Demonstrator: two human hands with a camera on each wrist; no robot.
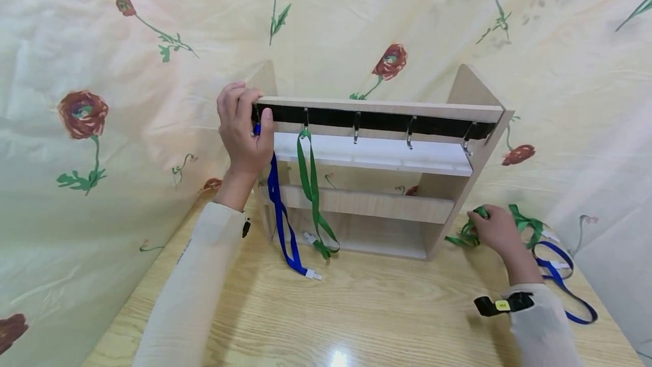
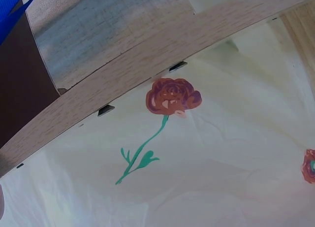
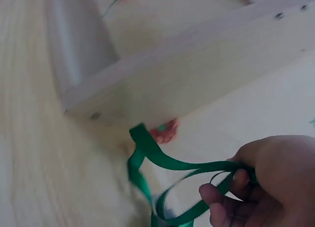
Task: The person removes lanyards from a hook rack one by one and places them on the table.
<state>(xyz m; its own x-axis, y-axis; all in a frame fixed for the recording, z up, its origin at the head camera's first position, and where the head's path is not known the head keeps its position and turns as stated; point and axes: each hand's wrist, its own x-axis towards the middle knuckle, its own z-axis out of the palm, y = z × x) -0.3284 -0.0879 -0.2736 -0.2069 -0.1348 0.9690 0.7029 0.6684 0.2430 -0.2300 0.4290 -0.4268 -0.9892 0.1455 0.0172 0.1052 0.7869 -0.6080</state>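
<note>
A wooden rack [image 1: 361, 204] with a black strip and several metal hooks [image 1: 356, 129] stands on the table. My left hand [image 1: 244, 129] grips its upper left corner, fingers over the top edge and thumb in front. Below that thumb hangs a blue lanyard [image 1: 275, 188], its upper end partly hidden by the hand. From the second hook a green lanyard [image 1: 314, 191] dangles, its clip end low near the table. Right of the rack, my right hand [image 1: 496, 231] pinches another green lanyard [image 3: 192, 165], whose loops trail from the fingers in the right wrist view.
Beyond the right hand lie a further green lanyard [image 1: 530, 224] and a blue lanyard [image 1: 560, 285] on the wood-grain table [image 1: 356, 310]. Flower-patterned cloth [image 1: 173, 106] rises behind and beside the table. The rack's right side panel [image 1: 460, 197] stands left of the right hand.
</note>
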